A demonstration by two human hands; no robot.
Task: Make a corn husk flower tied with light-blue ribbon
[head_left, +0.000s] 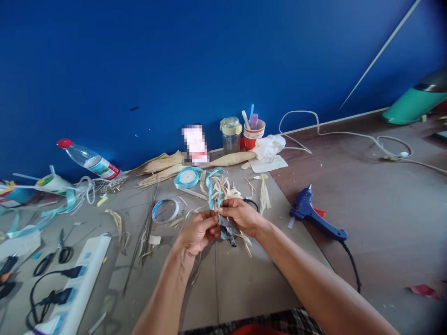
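Over the middle of the table my left hand (202, 230) and my right hand (240, 214) meet, thumbs and fingertips pinched together. Between them runs a light blue ribbon (210, 188), its loop rising above the fingertips. Under the hands some grey-blue material and a dark piece show, partly hidden by the fingers. Pale dried husk strips (226, 188) fan out just beyond the fingertips. A ribbon roll (186, 178) lies behind them, and a roll of tape (165, 200) lies to the left.
On the right lies a blue glue gun (307, 211) with a black cord. Scissors (56, 256) and a white power strip (89, 260) with plugs occupy the left. A bottle (92, 160), a phone (196, 145), a jar (230, 135) and paper cups (253, 135) stand along the blue wall.
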